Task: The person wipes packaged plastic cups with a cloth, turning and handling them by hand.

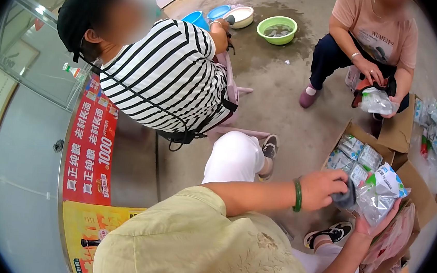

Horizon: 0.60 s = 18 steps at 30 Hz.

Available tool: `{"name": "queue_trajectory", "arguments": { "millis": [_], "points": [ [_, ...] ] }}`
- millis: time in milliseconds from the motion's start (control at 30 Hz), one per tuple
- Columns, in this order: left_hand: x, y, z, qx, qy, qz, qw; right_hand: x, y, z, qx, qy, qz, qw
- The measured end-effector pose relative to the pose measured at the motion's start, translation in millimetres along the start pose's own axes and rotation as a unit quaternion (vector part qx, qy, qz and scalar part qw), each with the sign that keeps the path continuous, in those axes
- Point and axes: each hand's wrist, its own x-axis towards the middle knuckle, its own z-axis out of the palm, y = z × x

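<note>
My left hand (328, 189), with a green bangle at the wrist, is closed on a dark grey cloth (345, 195). The cloth is against or just beside a clear plastic package (377, 194) with a white, green and blue printed end. From below, my right hand (377, 223) grips this package. Close behind both hands stands an open cardboard box (345, 131) with several similar packages (370, 157) inside. What is in the package I hold cannot be made out.
A person in a striped shirt (166, 75) sits at left, one hand near basins. Another person in a pink shirt (378, 31) handles a package (377, 101). A green basin (277, 30) stands on wet floor. Pink plastic bags (392, 235) lie at right.
</note>
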Motion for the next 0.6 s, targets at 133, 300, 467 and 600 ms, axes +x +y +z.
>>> {"name": "queue_trajectory", "arguments": {
  "millis": [133,300,467,600],
  "points": [
    [-6.4,-24.6,2.0,-0.040,0.002,-0.098,0.994,-0.5,-4.7,2.6,0.039,-0.066,0.023,0.997],
    [-2.6,-30.7,3.7,-0.199,-0.068,-0.186,0.960,-1.0,1.5,3.0,0.007,-0.092,0.046,0.995],
    [1.1,-15.6,-0.4,-0.415,-0.130,-0.267,0.860,-14.1,17.9,13.8,-0.013,-0.135,0.054,0.989],
    [4.9,9.1,-14.5,-0.510,-0.162,-0.311,0.785,-5.2,18.1,-5.5,-0.017,-0.158,0.059,0.986]
  ]
}}
